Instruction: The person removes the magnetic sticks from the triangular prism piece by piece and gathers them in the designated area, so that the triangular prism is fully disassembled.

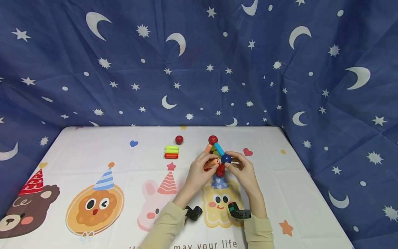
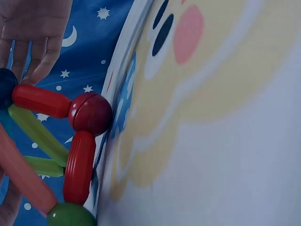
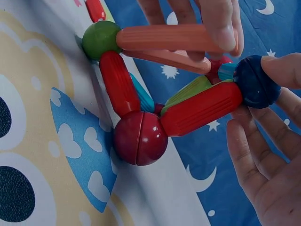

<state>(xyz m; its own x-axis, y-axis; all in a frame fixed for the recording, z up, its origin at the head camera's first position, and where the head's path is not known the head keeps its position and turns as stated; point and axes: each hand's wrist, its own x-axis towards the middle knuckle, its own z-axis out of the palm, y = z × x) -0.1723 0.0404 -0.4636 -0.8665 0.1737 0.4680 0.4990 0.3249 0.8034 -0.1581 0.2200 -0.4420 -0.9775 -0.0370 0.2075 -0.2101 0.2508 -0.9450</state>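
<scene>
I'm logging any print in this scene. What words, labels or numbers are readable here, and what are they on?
"may your life": printed along the near edge of the white tablecloth, between the two sleeves; text to its left is cut off by the left sleeve.
Rod-and-ball toy: no lettering visible in any view.
Blue backdrop cloth: only moons and stars, no words.

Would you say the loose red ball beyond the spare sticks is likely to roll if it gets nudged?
Probably: the red ball is round and sits free on the flat tablecloth. It looks like smooth, hard plastic, so likely light and a little slippery.
</scene>
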